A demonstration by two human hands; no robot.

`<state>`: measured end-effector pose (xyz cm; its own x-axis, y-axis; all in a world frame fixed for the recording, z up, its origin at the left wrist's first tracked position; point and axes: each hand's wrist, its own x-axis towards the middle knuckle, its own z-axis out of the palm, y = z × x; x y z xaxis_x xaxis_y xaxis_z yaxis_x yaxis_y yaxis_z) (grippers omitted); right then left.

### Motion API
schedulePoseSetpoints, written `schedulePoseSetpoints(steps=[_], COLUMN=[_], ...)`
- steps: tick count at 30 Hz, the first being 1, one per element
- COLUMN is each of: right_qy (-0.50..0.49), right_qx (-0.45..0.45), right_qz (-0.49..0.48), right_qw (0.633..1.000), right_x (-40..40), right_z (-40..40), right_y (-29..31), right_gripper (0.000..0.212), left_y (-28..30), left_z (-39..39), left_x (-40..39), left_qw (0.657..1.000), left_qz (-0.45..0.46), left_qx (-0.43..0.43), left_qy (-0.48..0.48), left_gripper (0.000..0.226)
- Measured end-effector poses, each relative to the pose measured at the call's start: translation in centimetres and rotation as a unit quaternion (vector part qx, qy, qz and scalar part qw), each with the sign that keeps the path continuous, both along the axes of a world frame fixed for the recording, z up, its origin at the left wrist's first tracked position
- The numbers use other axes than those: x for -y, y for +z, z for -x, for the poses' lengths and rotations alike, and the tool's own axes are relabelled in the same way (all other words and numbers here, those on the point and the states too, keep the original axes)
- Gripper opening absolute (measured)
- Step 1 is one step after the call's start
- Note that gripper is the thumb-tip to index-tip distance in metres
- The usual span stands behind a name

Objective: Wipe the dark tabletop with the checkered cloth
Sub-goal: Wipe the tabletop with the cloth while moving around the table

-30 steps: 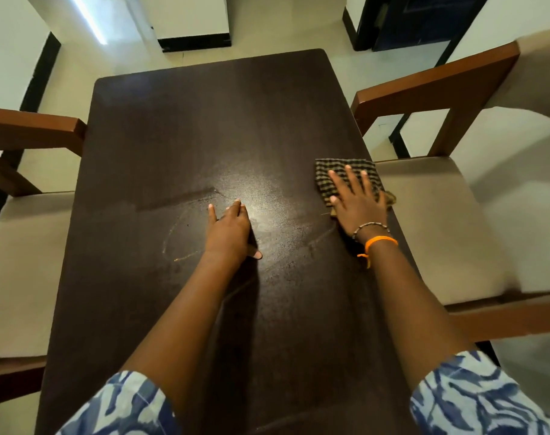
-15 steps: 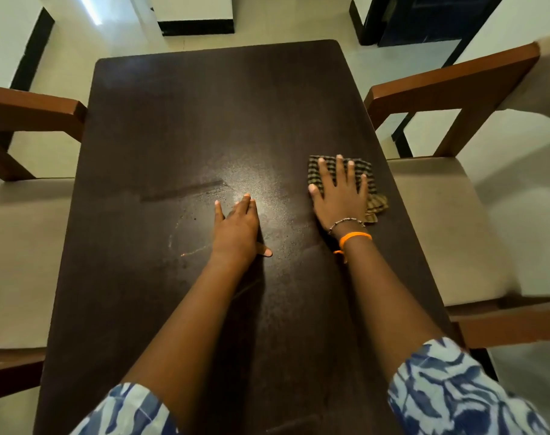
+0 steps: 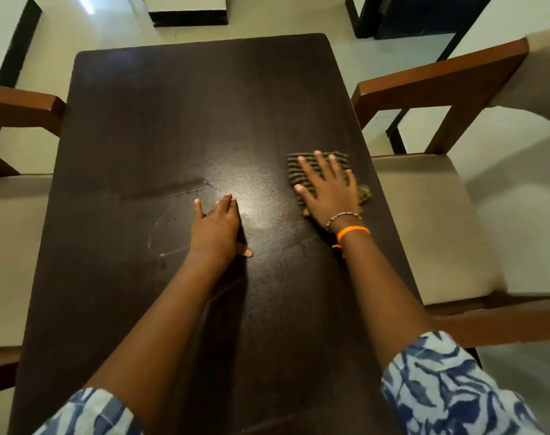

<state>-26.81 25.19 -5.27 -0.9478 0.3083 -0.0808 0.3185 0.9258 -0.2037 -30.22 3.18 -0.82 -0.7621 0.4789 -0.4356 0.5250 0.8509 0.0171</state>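
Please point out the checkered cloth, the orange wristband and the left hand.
checkered cloth [image 3: 294,168]: head view, striped corner left of the fingers.
orange wristband [image 3: 353,231]: head view, middle of the band.
left hand [image 3: 216,227]: head view, back of the hand.

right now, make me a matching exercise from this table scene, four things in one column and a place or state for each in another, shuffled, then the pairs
Things
1. checkered cloth
2. left hand
3. right hand
4. orange band

Places or states
A. flat on the bare tabletop, near the middle
B. around the right wrist
C. pressed flat on the cloth
D. under a hand, near the table's right edge

Pairs: 1-D, 2-A, 3-C, 4-B
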Motion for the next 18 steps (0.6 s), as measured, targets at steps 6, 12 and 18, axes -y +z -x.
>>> schedulePoseSetpoints(steps=[6, 12, 18], right_qy=[-0.149, -0.161, -0.069], right_qx=[0.013, 0.004, -0.021], right_qz=[-0.006, -0.004, 0.020], right_qw=[0.989, 0.987, 0.997], right_x=[-2.2, 3.9, 16.4], right_z=[-1.1, 0.1, 4.2], right_y=[0.0, 0.0, -0.4], right_gripper=[0.056, 0.055, 0.056], left_y=[0.5, 0.5, 0.7], left_z=[0.2, 0.9, 2.9], left_x=[-0.1, 2.8, 11.1], left_qw=[1.000, 0.997, 0.997], left_qz=[-0.002, -0.077, -0.029], left_qx=[0.002, 0.000, 0.010], left_qy=[-0.006, 0.006, 0.068], left_gripper=[0.113, 0.111, 0.118])
